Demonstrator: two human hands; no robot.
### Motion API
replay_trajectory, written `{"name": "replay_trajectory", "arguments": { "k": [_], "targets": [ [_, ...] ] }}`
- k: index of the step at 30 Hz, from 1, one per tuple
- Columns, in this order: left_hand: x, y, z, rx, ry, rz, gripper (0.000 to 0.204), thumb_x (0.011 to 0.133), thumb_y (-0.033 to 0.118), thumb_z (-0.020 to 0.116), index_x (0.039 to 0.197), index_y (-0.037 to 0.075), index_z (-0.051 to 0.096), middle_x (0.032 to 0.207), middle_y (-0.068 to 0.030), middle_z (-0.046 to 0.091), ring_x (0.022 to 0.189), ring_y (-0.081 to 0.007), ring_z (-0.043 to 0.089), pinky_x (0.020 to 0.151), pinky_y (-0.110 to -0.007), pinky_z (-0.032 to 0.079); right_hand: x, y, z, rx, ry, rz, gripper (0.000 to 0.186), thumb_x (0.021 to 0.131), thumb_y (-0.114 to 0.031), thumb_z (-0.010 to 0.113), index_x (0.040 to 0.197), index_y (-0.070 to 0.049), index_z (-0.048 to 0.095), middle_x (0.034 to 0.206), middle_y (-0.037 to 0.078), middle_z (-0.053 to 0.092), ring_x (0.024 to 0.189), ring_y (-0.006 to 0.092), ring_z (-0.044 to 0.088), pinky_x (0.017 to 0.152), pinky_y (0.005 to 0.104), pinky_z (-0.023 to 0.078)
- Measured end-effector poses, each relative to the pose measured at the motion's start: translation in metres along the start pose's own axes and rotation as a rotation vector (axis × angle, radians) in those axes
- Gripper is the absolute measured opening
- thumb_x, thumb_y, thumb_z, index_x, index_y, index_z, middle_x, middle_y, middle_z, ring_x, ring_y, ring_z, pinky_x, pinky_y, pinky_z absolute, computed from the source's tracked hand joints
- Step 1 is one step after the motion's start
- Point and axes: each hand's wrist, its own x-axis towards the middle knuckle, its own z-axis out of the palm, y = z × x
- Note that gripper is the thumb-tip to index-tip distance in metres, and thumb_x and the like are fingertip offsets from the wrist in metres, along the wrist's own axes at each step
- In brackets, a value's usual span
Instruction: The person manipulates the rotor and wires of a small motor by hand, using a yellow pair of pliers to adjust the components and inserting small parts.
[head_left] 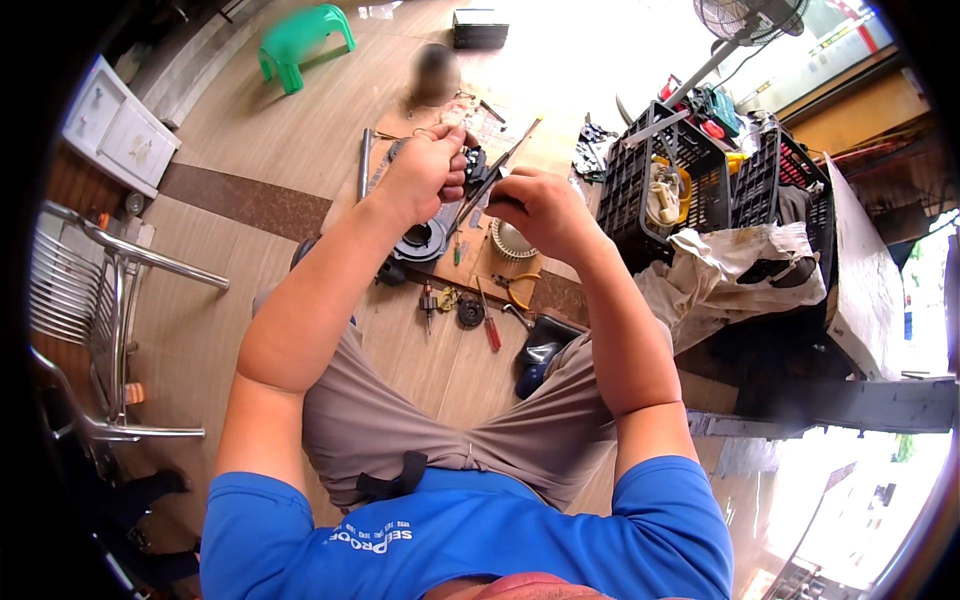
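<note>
My left hand [428,172] is raised over the work board, its thumb and fingertips pinched together with the other fingers curled. What sits in that pinch is too small to name. Just beside its fingers is a small black part [476,164]. To the right, my right hand [540,208] is closed too, knuckles up, hiding whatever its fingers hold. Between and below both hands lie long dark rods or tools [484,190] and a grey round housing [425,240]. A white ribbed ring-shaped part [512,240] rests under my right hand.
On the floor before my knees lie a red-handled screwdriver [491,332], orange-handled pliers [518,294], a small motor rotor [429,302] and a black round part [470,313]. Black crates [640,190] stand right, with cloth [715,265]. A green stool [305,40] and metal chair [120,270] are left.
</note>
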Motion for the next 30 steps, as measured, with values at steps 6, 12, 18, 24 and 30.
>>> {"name": "replay_trajectory", "arguments": {
  "k": [6, 12, 18, 24, 30],
  "targets": [
    [0.0, -0.013, 0.012, 0.586, 0.049, 0.042, 0.022, 0.102, 0.024, 0.048, 0.089, 0.009, 0.057, 0.058, 0.0067, 0.037, 0.043, -0.004, 0.032, 0.038, -0.022, 0.025, -0.005, 0.002, -0.012, 0.001, -0.057, -0.065, 0.012, 0.081, -0.012, 0.07, 0.088, -0.003, 0.067, 0.08, 0.012, 0.061, 0.078, 0.0319, 0.061, 0.069, 0.0374, 0.049],
    [-0.009, -0.018, 0.014, 0.798, -0.097, 0.032, 0.027, 0.1, 0.021, 0.05, 0.088, 0.001, 0.063, 0.07, -0.003, 0.062, 0.064, -0.0094, 0.056, 0.062, -0.025, 0.043, -0.003, 0.011, -0.016, -0.049, -0.044, -0.022, 0.014, 0.084, -0.018, 0.067, 0.089, -0.005, 0.067, 0.089, 0.01, 0.063, 0.087, 0.0318, 0.062, 0.076, 0.0396, 0.05],
    [-0.005, -0.026, 0.018, 0.838, -0.217, 0.05, 0.028, 0.099, 0.022, 0.05, 0.09, 0.0, 0.065, 0.068, -0.0019, 0.062, 0.062, -0.01, 0.056, 0.058, -0.026, 0.043, -0.008, 0.022, -0.02, -0.084, 0.034, 0.044, 0.019, 0.083, -0.02, 0.069, 0.086, -0.002, 0.063, 0.087, 0.013, 0.061, 0.087, 0.0333, 0.061, 0.076, 0.0411, 0.049],
    [-0.008, -0.016, 0.009, 0.874, -0.187, 0.018, 0.024, 0.099, 0.022, 0.052, 0.094, 0.002, 0.064, 0.066, 0.0039, 0.051, 0.058, -0.0044, 0.044, 0.05, -0.021, 0.033, -0.003, 0.021, -0.014, -0.017, 0.06, -0.004, 0.016, 0.082, -0.018, 0.068, 0.092, -0.006, 0.067, 0.087, 0.014, 0.062, 0.085, 0.0345, 0.062, 0.074, 0.0415, 0.049],
    [-0.008, -0.019, 0.015, 0.881, -0.267, -0.088, 0.022, 0.1, 0.02, 0.051, 0.093, 0.003, 0.064, 0.065, 0.0066, 0.046, 0.057, -0.0022, 0.04, 0.049, -0.019, 0.03, -0.01, 0.029, -0.014, -0.047, 0.019, -0.042, 0.013, 0.083, -0.016, 0.067, 0.091, -0.006, 0.065, 0.089, 0.014, 0.061, 0.085, 0.035, 0.062, 0.076, 0.0424, 0.049]
  ]
}}
